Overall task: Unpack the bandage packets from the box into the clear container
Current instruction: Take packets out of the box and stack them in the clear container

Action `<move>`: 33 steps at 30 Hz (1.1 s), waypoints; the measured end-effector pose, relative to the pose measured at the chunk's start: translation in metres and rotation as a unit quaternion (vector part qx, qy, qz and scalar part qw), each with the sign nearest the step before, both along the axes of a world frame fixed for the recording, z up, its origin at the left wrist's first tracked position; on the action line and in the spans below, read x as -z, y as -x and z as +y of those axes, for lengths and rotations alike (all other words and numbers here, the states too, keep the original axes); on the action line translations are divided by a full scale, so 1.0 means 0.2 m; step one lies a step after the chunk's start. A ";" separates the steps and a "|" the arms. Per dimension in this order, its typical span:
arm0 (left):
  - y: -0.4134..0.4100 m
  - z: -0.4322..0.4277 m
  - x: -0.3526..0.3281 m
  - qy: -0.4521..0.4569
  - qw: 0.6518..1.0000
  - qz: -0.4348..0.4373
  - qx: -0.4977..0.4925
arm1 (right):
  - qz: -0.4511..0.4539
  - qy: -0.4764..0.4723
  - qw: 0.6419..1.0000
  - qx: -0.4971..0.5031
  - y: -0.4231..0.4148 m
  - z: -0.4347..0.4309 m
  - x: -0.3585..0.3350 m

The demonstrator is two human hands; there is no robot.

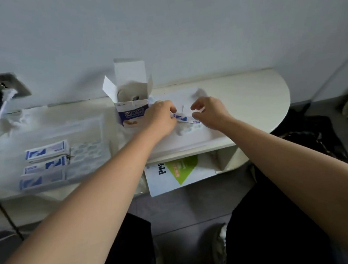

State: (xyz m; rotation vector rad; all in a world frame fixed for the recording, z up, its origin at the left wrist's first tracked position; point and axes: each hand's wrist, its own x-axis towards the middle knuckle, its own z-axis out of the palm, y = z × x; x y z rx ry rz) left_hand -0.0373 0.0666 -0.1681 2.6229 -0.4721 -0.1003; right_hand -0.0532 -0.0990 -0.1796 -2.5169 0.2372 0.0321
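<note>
Both hands meet over the white table. The left hand pinches one end of a bandage packet, and the right hand curls thumb and fingers onto the other end. At far left, the clear container holds three packets. The open box stands upright just beside the left hand.

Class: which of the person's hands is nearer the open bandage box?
Left. The left hand is just right of the box; the right hand is farther right, beyond the bandage packet between them.
</note>
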 end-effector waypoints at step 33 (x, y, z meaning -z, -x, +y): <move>-0.07 -0.09 0.07 0.231 0.946 0.211 -0.082 | 0.000 -0.072 0.996 -0.047 -0.01 -0.11 0.01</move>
